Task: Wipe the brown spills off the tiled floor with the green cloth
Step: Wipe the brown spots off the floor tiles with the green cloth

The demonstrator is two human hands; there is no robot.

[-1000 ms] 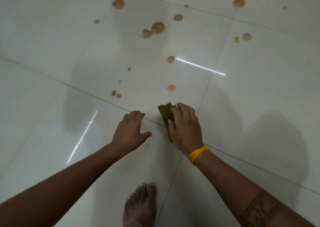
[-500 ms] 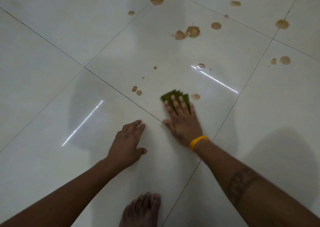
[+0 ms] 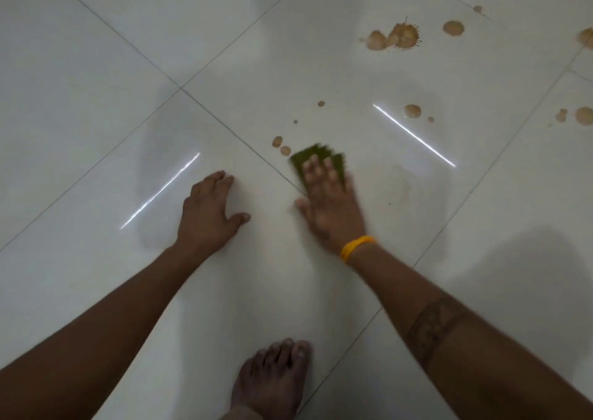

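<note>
The right hand (image 3: pixel 332 209) presses its flat, slightly spread fingers (image 3: pixel 316 171) on the green cloth (image 3: pixel 321 160), a bit blurry, with two small brown spots (image 3: pixel 281 146) just left of it, nearer than the flat left hand (image 3: pixel 208 214).

One view only — a wide-angle head camera, looking steeply down and forward at the tiled floor (image 3: pixel 96 67) from close above. Both forearms enter from the bottom corners, a bare foot (image 3: pixel 272 378) sits at the bottom edge — spills run off the upper right
</note>
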